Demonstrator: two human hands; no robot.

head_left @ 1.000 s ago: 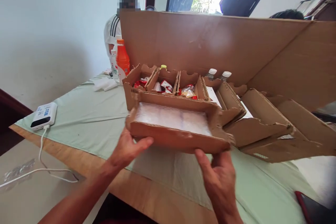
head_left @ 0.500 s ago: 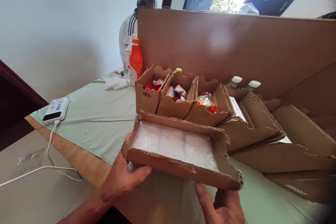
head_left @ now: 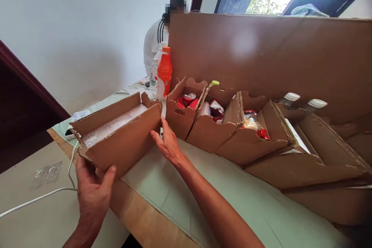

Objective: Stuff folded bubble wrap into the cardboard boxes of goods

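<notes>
Between my two hands is an open-topped cardboard box (head_left: 128, 139), long and narrow, with a bubble-wrapped item (head_left: 113, 126) lying inside. My left hand (head_left: 94, 186) grips its near left end from below, thumb on the side wall. At the box's far right end, my right hand (head_left: 167, 141) presses against the cardboard, thumb on the long side and the other fingers partly hidden behind the corner. To the right stands a row of similar cardboard boxes; the nearest one (head_left: 181, 122) holds red packets (head_left: 187, 102).
Behind the row rises a tall cardboard panel (head_left: 261, 50). An orange bottle (head_left: 164, 73) stands at its left edge, with a seated person in a white top (head_left: 152, 42) beyond. A white power bank (head_left: 80, 115) with a cable lies left on the green cloth (head_left: 203, 178).
The box has moved left and turned, so its long side now runs away from me. My right hand has shifted from the near side to the far end. The view has swung slightly.
</notes>
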